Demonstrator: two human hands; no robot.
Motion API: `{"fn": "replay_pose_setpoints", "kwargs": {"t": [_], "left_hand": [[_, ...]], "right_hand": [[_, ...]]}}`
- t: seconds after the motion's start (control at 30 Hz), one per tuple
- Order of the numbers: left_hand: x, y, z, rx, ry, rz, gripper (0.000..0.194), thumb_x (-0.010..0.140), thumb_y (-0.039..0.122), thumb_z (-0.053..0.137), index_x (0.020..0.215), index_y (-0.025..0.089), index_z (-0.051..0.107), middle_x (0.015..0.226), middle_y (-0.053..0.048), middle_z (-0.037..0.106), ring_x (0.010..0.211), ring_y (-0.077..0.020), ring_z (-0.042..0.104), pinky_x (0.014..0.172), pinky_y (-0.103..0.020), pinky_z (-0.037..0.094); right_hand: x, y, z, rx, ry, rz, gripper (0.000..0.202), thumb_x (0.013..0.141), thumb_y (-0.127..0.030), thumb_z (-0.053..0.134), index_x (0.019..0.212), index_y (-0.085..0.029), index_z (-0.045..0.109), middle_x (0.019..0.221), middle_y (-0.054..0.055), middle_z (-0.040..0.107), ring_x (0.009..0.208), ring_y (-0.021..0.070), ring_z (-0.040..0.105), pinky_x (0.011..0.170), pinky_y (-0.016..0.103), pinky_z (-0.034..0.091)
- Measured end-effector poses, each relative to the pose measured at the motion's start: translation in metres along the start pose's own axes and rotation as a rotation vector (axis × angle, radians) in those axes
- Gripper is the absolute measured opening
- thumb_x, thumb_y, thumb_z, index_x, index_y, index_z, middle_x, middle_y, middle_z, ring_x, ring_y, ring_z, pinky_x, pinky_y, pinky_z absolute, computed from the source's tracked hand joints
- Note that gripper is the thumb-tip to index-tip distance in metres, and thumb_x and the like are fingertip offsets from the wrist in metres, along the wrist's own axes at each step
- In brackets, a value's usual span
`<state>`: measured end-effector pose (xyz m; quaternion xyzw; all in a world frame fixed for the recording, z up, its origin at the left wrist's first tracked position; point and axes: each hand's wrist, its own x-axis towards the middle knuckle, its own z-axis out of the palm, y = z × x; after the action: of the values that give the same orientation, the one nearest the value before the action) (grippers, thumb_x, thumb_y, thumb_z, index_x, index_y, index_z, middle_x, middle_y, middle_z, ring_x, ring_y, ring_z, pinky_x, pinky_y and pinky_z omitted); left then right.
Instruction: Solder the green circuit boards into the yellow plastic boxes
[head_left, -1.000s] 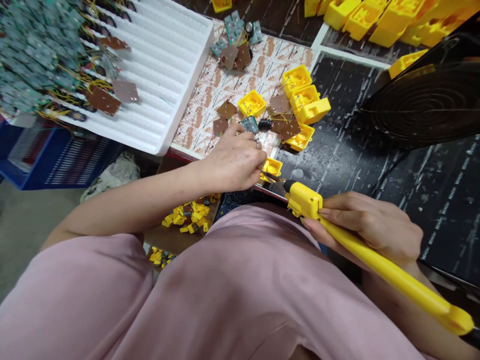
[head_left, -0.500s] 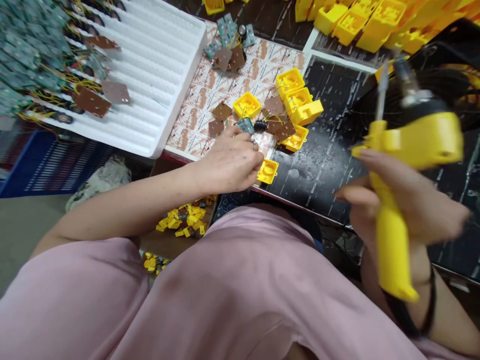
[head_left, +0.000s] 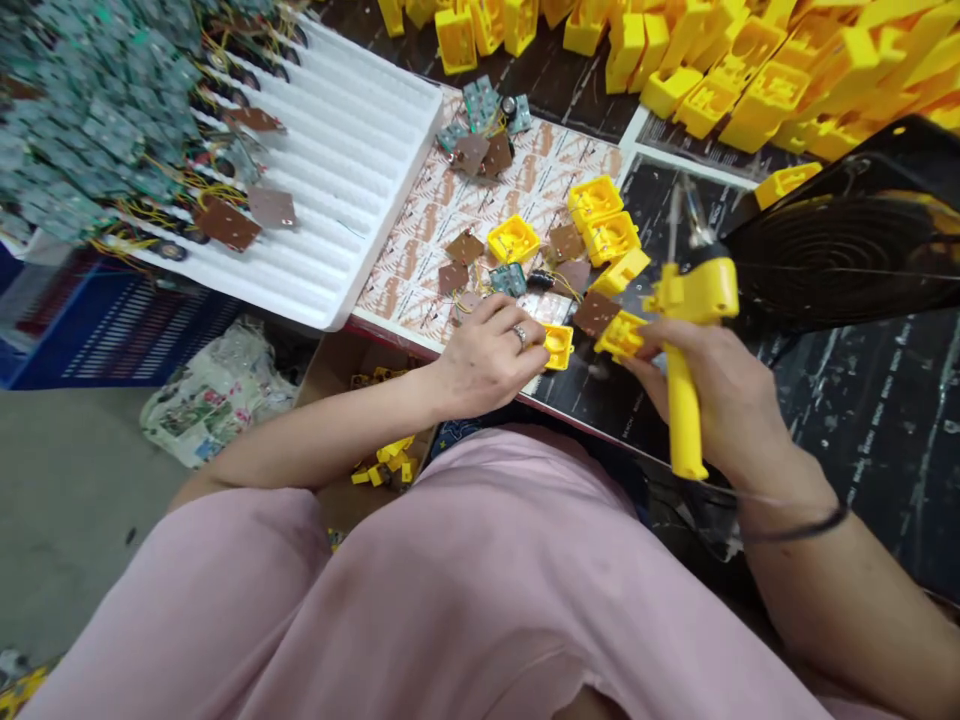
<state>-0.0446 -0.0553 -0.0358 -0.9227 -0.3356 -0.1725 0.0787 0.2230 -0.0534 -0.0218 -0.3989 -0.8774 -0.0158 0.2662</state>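
My left hand (head_left: pixel 495 355) is closed on the edge of a small yellow plastic case (head_left: pixel 558 348) by the table's front edge; its open side faces up. My right hand (head_left: pixel 724 385) grips a yellow soldering gun (head_left: pixel 684 410), whose metal tip and thin feed tube point away from me. Its thumb and finger also reach another yellow case (head_left: pixel 621 337), and whether they pinch it I cannot tell. Between the hands lie a brown circuit board (head_left: pixel 598 313) and a black cylindrical part (head_left: pixel 540 281) with wires. A green circuit board (head_left: pixel 508 279) is just beyond my left fingers.
A white ribbed foam tray (head_left: pixel 352 150) at left carries many wired green boards (head_left: pixel 112 130). Yellow cases (head_left: pixel 750 80) are heaped at the back right, near a black fan-like object (head_left: pixel 840 240). More open cases (head_left: pixel 609 235) stand mid-table. A blue crate (head_left: pixel 127 320) is below left.
My right hand has brought the soldering gun left and inward, to the case beside the brown board. My left hand stays at its case. The view has shifted slightly.
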Motion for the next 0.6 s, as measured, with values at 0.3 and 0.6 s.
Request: {"fn": "replay_pose_setpoints", "kwargs": {"t": [0.3, 0.6], "left_hand": [[0.054, -0.060, -0.032, -0.143, -0.002, -0.479, 0.029, 0.102, 0.038, 0.044, 0.110, 0.022, 0.066, 0.116, -0.006, 0.069, 0.114, -0.0246, 0.065, 0.101, -0.046, 0.048], [-0.032, -0.089, -0.052, -0.106, -0.235, -0.426, 0.031, 0.092, 0.027, 0.044, 0.098, 0.020, 0.074, 0.093, -0.007, 0.071, 0.090, -0.0224, 0.065, 0.084, -0.038, 0.052]], "right_hand": [[-0.035, -0.011, -0.007, 0.066, 0.026, -0.017, 0.043, 0.085, -0.018, 0.076, 0.122, -0.033, 0.062, 0.088, -0.001, 0.075, 0.069, 0.0187, 0.071, 0.066, 0.029, 0.056], [-0.036, -0.008, 0.004, 0.130, 0.054, 0.031, 0.072, 0.078, -0.020, 0.082, 0.141, -0.029, 0.047, 0.120, 0.010, 0.074, 0.091, 0.0268, 0.077, 0.067, 0.033, 0.063]]}}
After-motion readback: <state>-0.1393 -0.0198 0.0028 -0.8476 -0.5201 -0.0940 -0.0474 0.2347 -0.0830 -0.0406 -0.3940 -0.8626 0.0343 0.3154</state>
